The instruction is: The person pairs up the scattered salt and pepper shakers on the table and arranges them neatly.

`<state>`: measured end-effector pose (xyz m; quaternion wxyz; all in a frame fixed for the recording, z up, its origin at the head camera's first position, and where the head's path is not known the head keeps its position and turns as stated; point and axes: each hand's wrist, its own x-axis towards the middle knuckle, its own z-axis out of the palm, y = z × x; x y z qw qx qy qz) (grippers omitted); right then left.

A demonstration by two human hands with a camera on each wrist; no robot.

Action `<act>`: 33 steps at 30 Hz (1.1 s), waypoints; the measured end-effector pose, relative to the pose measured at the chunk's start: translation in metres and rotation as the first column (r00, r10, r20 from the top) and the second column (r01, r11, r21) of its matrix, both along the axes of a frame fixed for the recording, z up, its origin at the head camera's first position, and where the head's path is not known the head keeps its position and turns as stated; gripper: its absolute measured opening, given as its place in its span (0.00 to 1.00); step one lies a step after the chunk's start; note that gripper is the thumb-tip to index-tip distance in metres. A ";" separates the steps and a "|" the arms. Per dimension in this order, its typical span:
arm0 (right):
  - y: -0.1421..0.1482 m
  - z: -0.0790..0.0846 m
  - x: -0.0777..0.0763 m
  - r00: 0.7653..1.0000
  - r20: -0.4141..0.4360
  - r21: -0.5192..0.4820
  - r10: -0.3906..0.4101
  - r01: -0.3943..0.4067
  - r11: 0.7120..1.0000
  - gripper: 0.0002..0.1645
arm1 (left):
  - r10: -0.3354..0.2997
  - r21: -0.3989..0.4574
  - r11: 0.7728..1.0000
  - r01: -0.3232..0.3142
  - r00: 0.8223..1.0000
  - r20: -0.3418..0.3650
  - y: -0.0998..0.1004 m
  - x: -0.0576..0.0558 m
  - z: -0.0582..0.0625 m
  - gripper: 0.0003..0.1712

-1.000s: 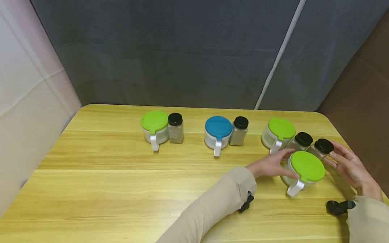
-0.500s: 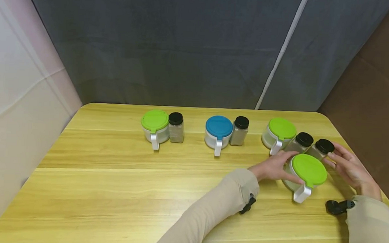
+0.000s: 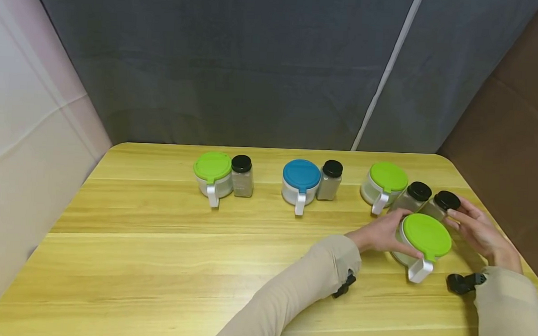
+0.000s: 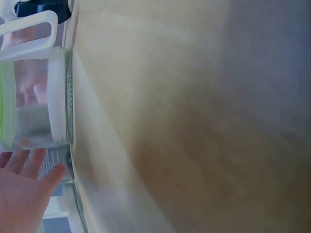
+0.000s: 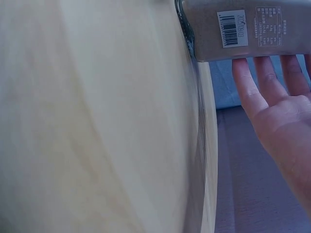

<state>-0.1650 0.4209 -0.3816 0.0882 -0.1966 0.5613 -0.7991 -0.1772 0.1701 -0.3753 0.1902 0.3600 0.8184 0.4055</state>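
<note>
My left hand point(image 3: 385, 233) spans the near side of a seasoning jar point(image 3: 427, 236) with a green lid and white handle, thumb at the front by the handle, other fingers partly hidden behind. The left wrist view shows several fingertips against the wall of this jar point(image 4: 34, 102). Behind it stand two black-capped spice bottles point(image 3: 416, 193). My right hand point(image 3: 482, 235) is at the outer bottle point(image 3: 445, 203); in the right wrist view, straight fingers touch the side of the bottle point(image 5: 243, 29), which bears a barcode label.
Another green-lidded jar point(image 3: 385, 180) stands behind the bottles. Farther left are a blue-lidded jar point(image 3: 301, 182) with a spice bottle point(image 3: 330, 179), and a green-lidded jar point(image 3: 213, 173) with a spice bottle point(image 3: 242, 176). A brown wall point(image 3: 514, 123) closes off the right side of the wooden table point(image 3: 156, 273).
My left hand and the near green-lidded jar have shifted slightly right and toward me, and its handle has swung right. My right hand stays by the outer bottle.
</note>
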 end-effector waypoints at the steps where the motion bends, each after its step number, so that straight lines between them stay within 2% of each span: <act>1: 0.000 0.000 0.000 1.000 0.003 0.001 -0.001 0.001 1.000 0.28 | -0.003 -0.010 1.000 0.003 1.000 -0.021 0.000 0.000 0.000 0.52; 7: -0.002 0.002 0.000 1.000 0.020 0.013 -0.010 0.010 1.000 0.27 | 0.000 -0.050 0.999 -0.004 0.997 -0.081 0.001 0.002 0.000 0.54; 18: -0.005 0.002 0.001 0.999 0.030 0.027 -0.034 0.034 0.999 0.27 | 0.016 0.011 1.000 -0.016 1.000 -0.016 0.004 0.007 -0.001 0.53; 26: -0.006 0.003 0.001 0.999 0.027 0.029 -0.043 0.043 0.999 0.26 | -0.002 -0.047 0.999 -0.004 0.991 -0.133 0.006 0.007 -0.001 0.54; 33: -0.006 0.002 0.001 0.997 0.023 0.043 -0.068 0.067 0.997 0.26 | -0.002 -0.055 0.998 -0.007 0.986 -0.164 0.004 0.010 0.000 0.54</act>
